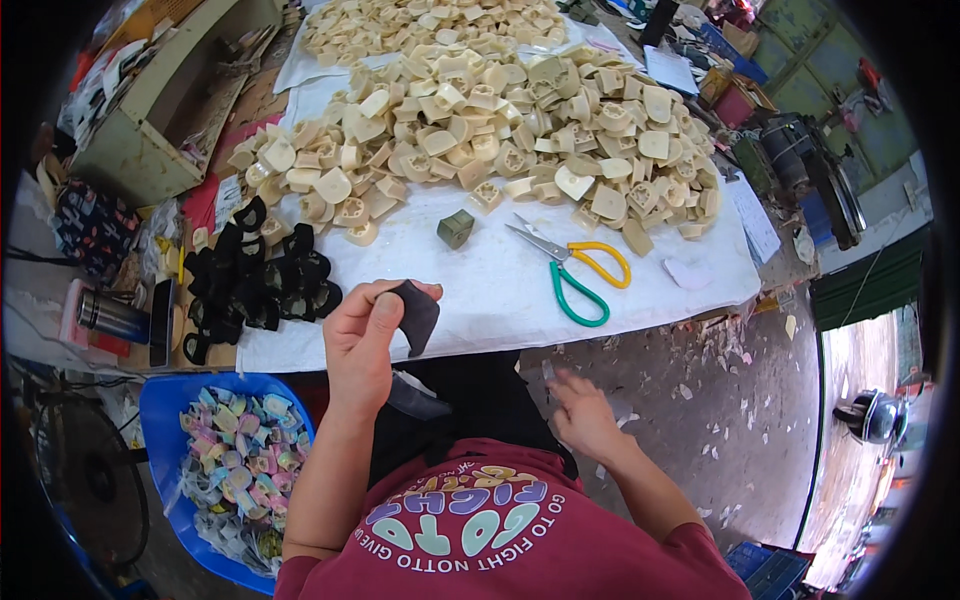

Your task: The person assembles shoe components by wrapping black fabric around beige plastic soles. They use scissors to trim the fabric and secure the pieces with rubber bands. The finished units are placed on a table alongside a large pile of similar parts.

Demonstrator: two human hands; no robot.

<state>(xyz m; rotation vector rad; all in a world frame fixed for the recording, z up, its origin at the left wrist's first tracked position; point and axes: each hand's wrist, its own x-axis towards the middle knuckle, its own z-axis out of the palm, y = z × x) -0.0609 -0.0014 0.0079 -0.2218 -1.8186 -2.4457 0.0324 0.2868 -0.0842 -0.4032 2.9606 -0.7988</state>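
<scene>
My left hand (362, 345) pinches a thin, curved black piece (420, 318) between thumb and fingers, just over the table's front edge. Lower, beside my right thigh, my right hand (586, 418) has its fingers apart, and nothing shows in it. A small clear scrap (548, 370) is close to its fingertips; whether they touch cannot be made out. Across my lap lies another dark piece (417, 399), partly behind my left wrist. Scissors (568, 262) with one yellow and one green handle lie on the white table cover (490, 320), blades slightly apart. An olive-green block (456, 229) sits left of them.
Large heaps of cream moulded pieces (440, 130) cover the far table. Several black curved pieces (265, 275) are piled at the left, near a metal flask (113, 315) and a phone (161, 321). A blue tub (158, 420) of pastel pieces stands below. Scraps litter the floor (690, 420).
</scene>
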